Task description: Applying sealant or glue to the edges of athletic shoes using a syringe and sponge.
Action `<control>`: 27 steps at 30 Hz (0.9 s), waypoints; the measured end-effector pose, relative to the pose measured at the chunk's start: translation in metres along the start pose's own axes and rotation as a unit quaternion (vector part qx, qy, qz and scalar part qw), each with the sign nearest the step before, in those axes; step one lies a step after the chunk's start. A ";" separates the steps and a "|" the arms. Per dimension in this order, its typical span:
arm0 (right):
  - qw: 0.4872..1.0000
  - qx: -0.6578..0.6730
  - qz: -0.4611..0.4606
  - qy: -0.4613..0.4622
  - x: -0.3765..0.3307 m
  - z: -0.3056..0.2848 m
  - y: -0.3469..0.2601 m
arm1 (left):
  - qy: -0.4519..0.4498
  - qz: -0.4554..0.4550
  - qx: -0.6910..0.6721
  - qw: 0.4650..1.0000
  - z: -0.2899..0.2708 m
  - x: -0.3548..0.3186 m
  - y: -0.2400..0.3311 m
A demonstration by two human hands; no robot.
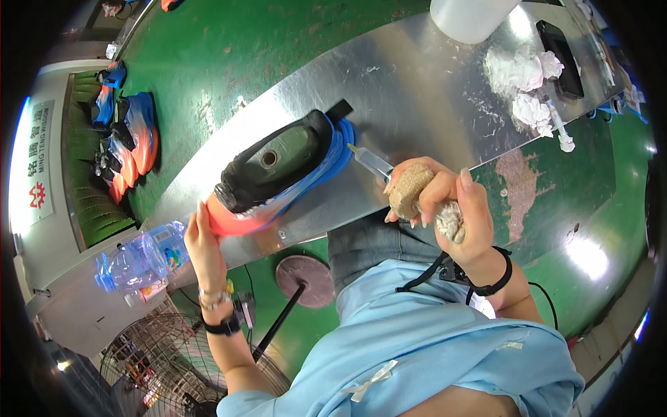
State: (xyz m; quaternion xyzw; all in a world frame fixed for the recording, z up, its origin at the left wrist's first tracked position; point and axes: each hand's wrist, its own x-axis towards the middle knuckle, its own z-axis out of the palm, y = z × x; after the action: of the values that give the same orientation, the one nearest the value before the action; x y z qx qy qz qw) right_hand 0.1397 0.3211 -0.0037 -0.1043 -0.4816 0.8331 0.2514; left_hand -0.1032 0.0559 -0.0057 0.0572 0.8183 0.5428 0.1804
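Observation:
A sneaker point(274, 208) with a coral toe, a blue heel and a black collar lies on the metal table, a dark green shoe last point(299, 154) filling its opening. My left hand point(203, 243) grips its coral toe. Close to the blue heel, my right hand point(462, 212) is closed round several things. One is a clear syringe point(374, 164), whose yellowish tip points at the heel edge; whether it touches I cannot tell. The same hand also holds a rough tan block point(410, 189) and a crumpled white wad point(450, 221).
Past my left hand stand plastic bottles point(142, 257). At the right lie crumpled white tissues point(517, 73), another syringe point(558, 118) and a black phone point(560, 59). A white tub point(467, 17) stands at the far edge. More sneakers point(142, 132) fill a green rack; a fan point(160, 354) is below.

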 end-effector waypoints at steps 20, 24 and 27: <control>0.997 0.006 0.048 0.056 -0.022 0.024 -0.013 | -0.394 -0.197 -0.242 0.864 0.093 -0.111 -0.016; 0.998 0.015 0.055 0.019 -0.028 0.017 -0.017 | -0.412 -0.213 -0.279 0.841 0.096 -0.112 -0.025; 0.994 -0.046 0.078 0.063 -0.034 0.023 -0.027 | -0.402 -0.213 -0.318 0.832 0.099 -0.116 -0.033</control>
State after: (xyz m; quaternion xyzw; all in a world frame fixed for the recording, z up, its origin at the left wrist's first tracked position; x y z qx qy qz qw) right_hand 0.1677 0.2971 0.0284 -0.2055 -0.4930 0.8189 0.2100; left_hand 0.0429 0.0950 -0.0425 0.0345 0.4476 0.6501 0.6131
